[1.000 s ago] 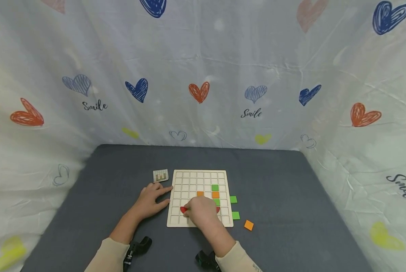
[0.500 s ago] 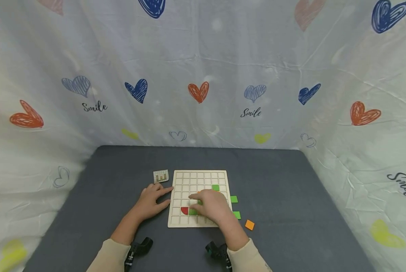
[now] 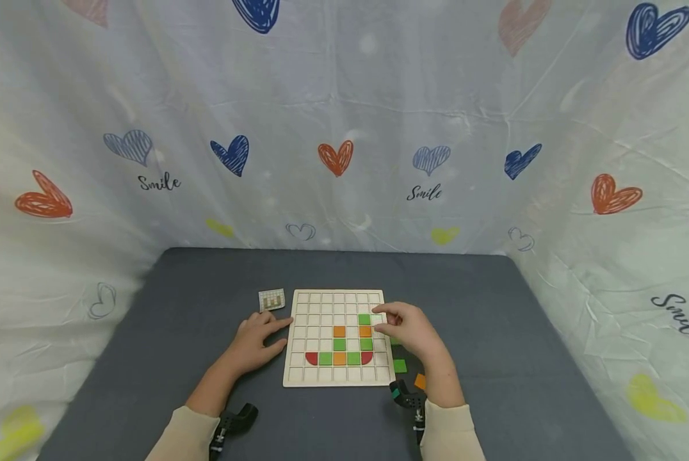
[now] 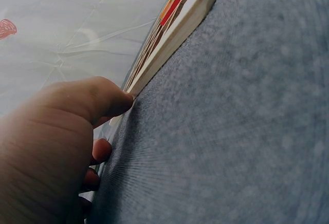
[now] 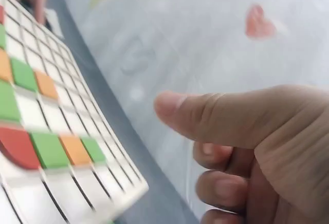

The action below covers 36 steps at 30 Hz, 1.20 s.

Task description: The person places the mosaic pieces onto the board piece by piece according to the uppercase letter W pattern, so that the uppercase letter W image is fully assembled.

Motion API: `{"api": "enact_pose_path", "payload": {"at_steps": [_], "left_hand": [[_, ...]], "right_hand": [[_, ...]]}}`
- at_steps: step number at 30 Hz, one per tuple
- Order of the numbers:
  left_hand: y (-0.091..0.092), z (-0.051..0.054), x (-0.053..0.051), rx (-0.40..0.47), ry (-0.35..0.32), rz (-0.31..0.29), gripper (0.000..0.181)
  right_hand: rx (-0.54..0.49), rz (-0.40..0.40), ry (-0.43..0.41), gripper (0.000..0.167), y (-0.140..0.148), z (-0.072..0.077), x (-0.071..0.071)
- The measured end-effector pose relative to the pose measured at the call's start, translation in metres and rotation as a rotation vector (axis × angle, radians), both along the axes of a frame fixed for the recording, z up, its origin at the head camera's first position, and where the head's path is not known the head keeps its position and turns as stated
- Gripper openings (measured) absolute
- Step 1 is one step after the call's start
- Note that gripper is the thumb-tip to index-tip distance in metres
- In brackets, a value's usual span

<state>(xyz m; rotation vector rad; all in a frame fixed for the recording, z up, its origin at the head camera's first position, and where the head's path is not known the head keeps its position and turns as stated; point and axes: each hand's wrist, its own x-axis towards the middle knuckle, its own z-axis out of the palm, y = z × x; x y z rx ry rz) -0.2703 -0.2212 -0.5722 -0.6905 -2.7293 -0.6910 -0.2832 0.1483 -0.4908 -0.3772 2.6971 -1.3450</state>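
A pale grid board (image 3: 316, 310) lies on the table, with square green and orange tiles set in a stepped shape. At its lower row, a rounded red tile (image 3: 312, 358) sits at each end of the row of tiles. My left hand (image 3: 253, 337) rests at the board's left edge, its index finger and thumb touching it. My right hand (image 3: 408, 328) hovers over the right edge, thumb and index finger apart with nothing between them. In the right wrist view, the thumb (image 5: 200, 113) is extended and the other fingers are loosely bent.
Beyond the left hand lies a small patterned card (image 3: 272, 299). Right of the board are a loose green tile (image 3: 399, 366), another partly under my right hand, and an orange tile (image 3: 420, 381) partly hidden by the wrist. A heart-printed curtain (image 3: 344, 128) hangs behind the table.
My right hand has moved from the lower row of the board up and right to its right edge, uncovering the tiles there. The left hand stays in place.
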Motion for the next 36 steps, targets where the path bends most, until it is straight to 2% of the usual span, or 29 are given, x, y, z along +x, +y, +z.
{"api": "enact_pose_path", "payload": {"at_steps": [6,11,14,20,26,31,36], "left_hand": [[0.001,0.001,0.001,0.004,0.011,0.000,0.047],[0.000,-0.001,0.000,-0.014,-0.038,0.009,0.048],[-0.001,-0.001,-0.001,-0.017,-0.055,0.011,0.048],[-0.001,-0.001,-0.002,-0.011,-0.055,0.003,0.048],[-0.001,0.000,-0.001,-0.008,-0.058,0.008,0.047],[0.000,0.001,0.000,-0.016,-0.070,0.013,0.048],[0.000,0.001,-0.001,-0.013,-0.071,0.013,0.048]], "right_hand": [[0.004,-0.077,-0.095,0.021,0.030,-0.015,-0.006],[0.017,-0.055,-0.191,0.023,0.041,-0.028,-0.007],[0.033,-0.050,-0.216,0.023,0.042,-0.034,-0.008],[0.089,-0.077,-0.203,0.018,0.041,-0.040,-0.011],[0.130,-0.077,-0.172,0.018,0.042,-0.040,-0.012],[0.138,-0.115,-0.135,0.021,0.041,-0.031,-0.009],[0.138,-0.148,-0.041,0.025,0.033,-0.018,-0.009]]}}
